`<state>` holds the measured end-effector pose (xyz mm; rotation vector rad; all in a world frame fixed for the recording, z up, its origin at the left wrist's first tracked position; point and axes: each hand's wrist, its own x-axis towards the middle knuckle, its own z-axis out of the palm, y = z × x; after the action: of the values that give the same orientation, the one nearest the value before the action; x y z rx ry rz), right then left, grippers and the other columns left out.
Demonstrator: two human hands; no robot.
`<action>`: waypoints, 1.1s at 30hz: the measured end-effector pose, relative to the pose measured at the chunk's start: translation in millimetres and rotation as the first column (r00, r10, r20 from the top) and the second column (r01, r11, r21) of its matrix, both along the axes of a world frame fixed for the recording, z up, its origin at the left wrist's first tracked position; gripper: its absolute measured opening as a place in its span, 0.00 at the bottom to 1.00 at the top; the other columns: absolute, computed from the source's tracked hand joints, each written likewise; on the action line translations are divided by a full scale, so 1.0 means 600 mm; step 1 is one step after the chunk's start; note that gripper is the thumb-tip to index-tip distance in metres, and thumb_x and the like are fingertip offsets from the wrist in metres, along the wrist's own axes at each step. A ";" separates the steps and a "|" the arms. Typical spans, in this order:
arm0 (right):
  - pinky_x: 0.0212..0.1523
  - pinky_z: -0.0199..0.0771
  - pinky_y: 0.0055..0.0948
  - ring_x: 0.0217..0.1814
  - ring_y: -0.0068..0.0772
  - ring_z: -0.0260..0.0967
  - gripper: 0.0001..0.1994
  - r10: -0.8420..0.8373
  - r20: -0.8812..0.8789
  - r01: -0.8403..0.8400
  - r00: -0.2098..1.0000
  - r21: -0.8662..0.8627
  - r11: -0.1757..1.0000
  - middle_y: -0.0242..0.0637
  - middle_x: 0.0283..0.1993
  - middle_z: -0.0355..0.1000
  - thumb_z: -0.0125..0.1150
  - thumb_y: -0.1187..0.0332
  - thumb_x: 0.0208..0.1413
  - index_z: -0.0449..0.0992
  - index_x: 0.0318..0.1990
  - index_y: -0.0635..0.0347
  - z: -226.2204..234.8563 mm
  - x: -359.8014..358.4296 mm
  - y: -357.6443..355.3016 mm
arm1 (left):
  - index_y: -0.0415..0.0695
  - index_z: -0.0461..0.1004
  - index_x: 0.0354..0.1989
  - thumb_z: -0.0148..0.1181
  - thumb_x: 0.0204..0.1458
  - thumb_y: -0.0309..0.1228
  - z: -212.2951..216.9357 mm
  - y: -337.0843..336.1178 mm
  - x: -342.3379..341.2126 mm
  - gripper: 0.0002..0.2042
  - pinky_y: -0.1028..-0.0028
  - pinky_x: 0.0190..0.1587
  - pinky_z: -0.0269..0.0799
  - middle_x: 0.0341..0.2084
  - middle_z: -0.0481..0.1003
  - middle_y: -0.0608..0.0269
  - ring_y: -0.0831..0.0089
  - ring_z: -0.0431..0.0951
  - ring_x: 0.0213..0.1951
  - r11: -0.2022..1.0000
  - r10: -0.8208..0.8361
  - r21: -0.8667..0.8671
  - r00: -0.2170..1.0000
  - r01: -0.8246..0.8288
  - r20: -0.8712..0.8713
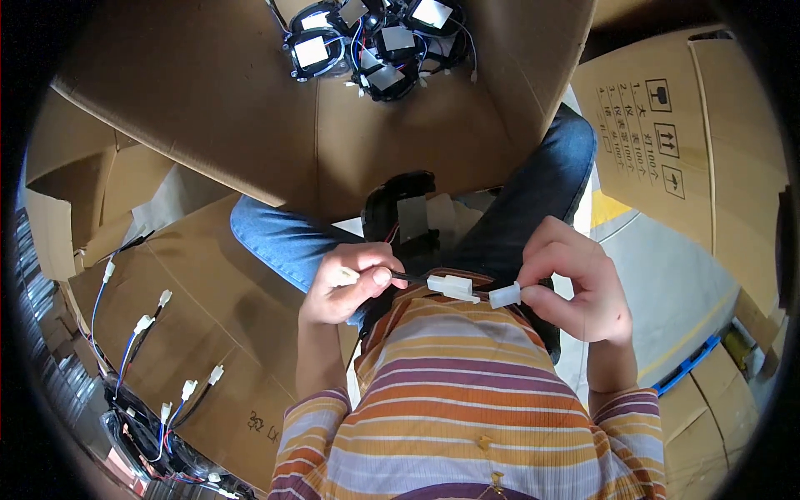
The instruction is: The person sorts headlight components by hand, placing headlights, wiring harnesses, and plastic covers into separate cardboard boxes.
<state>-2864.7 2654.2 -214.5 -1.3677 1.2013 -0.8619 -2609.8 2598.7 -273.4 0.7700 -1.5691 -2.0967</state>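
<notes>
My left hand point(340, 287) pinches a thin black cable that ends in a white plastic connector point(448, 287). A smaller pale plug point(347, 273) shows at that hand's fingers. Between thumb and forefinger of my right hand point(581, 287) is a second white connector point(504, 296). The two connectors face each other in front of my striped shirt, close together; a narrow tab of the left one points at the right one. Just beyond my hands, between my legs, sits a black round-framed lamp unit point(385, 204) with a light grey patch and a red wire.
An open cardboard box point(367, 142) ahead holds several black lamp units point(396, 40) with wires. At the left, a cardboard sheet point(225, 308) lies beside more black units point(137, 429) with white-plugged wires point(188, 389). A closed carton point(692, 142) stands right.
</notes>
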 end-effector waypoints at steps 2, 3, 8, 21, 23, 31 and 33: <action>0.26 0.59 0.22 0.27 0.29 0.60 0.04 0.006 -0.004 -0.006 1.000 0.024 1.000 0.36 0.23 0.61 0.55 0.77 0.33 0.69 0.22 0.62 0.004 0.005 -0.002 | 0.34 0.69 0.23 0.47 0.47 0.27 0.003 0.001 -0.005 0.08 0.81 0.22 0.61 0.18 0.69 0.62 0.77 0.67 0.19 1.000 0.000 -0.015 1.000 0.000 0.009; 0.28 0.60 0.24 0.28 0.32 0.61 0.04 0.012 -0.008 -0.011 1.000 0.047 0.999 0.36 0.23 0.62 0.56 0.77 0.35 0.69 0.22 0.62 0.005 0.009 -0.003 | 0.34 0.69 0.23 0.47 0.47 0.27 0.004 0.002 -0.007 0.08 0.81 0.22 0.61 0.18 0.69 0.62 0.77 0.67 0.19 1.000 0.000 -0.030 1.000 0.000 0.016; 0.26 0.59 0.26 0.27 0.34 0.59 0.04 -0.006 -0.123 -0.002 0.992 -0.059 0.998 0.36 0.23 0.61 0.56 0.77 0.33 0.68 0.20 0.62 0.002 0.019 0.001 | 0.34 0.69 0.23 0.48 0.46 0.25 0.009 0.005 -0.006 0.06 0.79 0.21 0.62 0.17 0.69 0.61 0.75 0.68 0.20 0.996 -0.042 -0.080 0.999 0.041 -0.013; 0.25 0.59 0.27 0.26 0.35 0.59 0.07 -0.041 -0.182 0.025 0.982 -0.093 0.995 0.37 0.23 0.61 0.57 0.78 0.30 0.68 0.21 0.61 -0.007 0.008 0.025 | 0.35 0.69 0.23 0.46 0.47 0.24 0.013 0.033 -0.002 0.07 0.78 0.24 0.62 0.18 0.69 0.60 0.73 0.68 0.21 0.999 -0.045 -0.025 0.998 0.046 0.039; 0.25 0.59 0.27 0.26 0.35 0.59 0.07 0.103 -0.127 -0.119 0.986 -0.118 0.986 0.37 0.24 0.61 0.58 0.78 0.30 0.68 0.21 0.60 -0.004 0.010 0.023 | 0.36 0.69 0.23 0.45 0.47 0.25 0.013 0.032 -0.003 0.07 0.79 0.23 0.62 0.18 0.69 0.60 0.73 0.68 0.21 0.997 -0.067 -0.033 0.996 0.069 0.052; 0.23 0.57 0.28 0.25 0.34 0.58 0.08 0.035 -0.281 -0.098 0.959 -0.215 0.972 0.35 0.24 0.60 0.59 0.77 0.29 0.68 0.21 0.59 0.002 0.021 0.031 | 0.36 0.69 0.22 0.46 0.47 0.26 0.015 0.030 -0.008 0.08 0.77 0.24 0.61 0.18 0.70 0.60 0.72 0.68 0.21 0.980 -0.167 -0.102 0.986 0.168 0.022; 0.23 0.56 0.28 0.25 0.34 0.58 0.09 0.051 -0.284 -0.121 0.958 -0.235 0.964 0.35 0.24 0.60 0.59 0.77 0.28 0.68 0.21 0.59 0.002 0.024 0.034 | 0.36 0.69 0.22 0.46 0.47 0.25 0.018 0.034 -0.013 0.07 0.76 0.24 0.61 0.18 0.70 0.60 0.72 0.68 0.21 0.986 -0.141 -0.083 0.989 0.144 0.038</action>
<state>-2850.2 2674.3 -213.6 -1.7800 1.2621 -0.7987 -2617.8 2619.0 -262.5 0.6830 -1.7670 -2.1091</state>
